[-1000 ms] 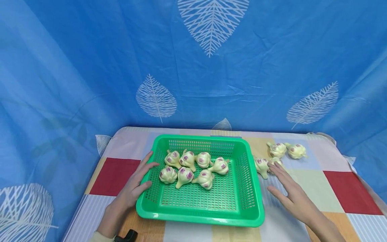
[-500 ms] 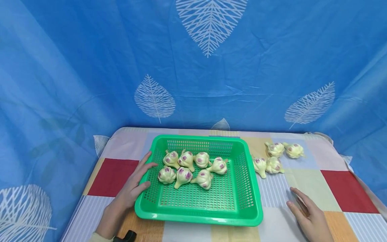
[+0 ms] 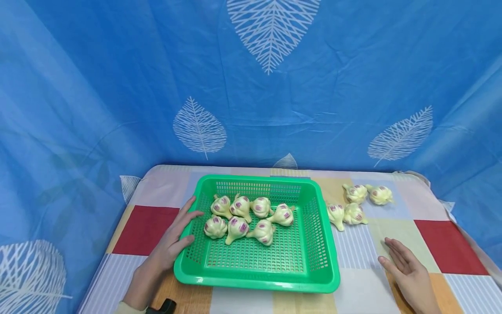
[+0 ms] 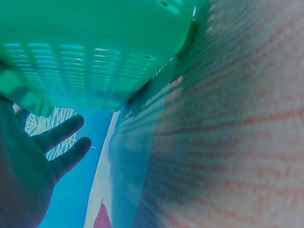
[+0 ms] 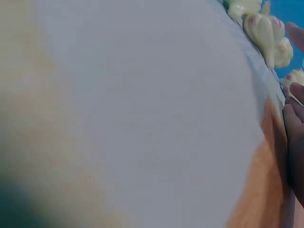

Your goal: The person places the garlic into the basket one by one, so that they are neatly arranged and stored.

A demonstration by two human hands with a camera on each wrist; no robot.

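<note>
A green perforated basket holds several garlic bulbs, grouped toward its left and middle. My left hand lies at the basket's left rim, fingers spread and relaxed; the left wrist view shows that hand beside the basket's slotted wall. Off the basket's right side, my right hand rests on the cloth with its side down, fingers loosely bent, holding nothing. Beyond it several more garlic bulbs sit on the cloth. The right wrist view has the right hand at its edge, near bulbs.
A patchwork cloth covers the table. Blue curtains with white leaf prints hang behind the table and at both sides. A small black object shows by my left wrist.
My right hand has drawn back from the loose bulbs toward the near right and come to rest on the cloth. The left hand stays at the basket's rim.
</note>
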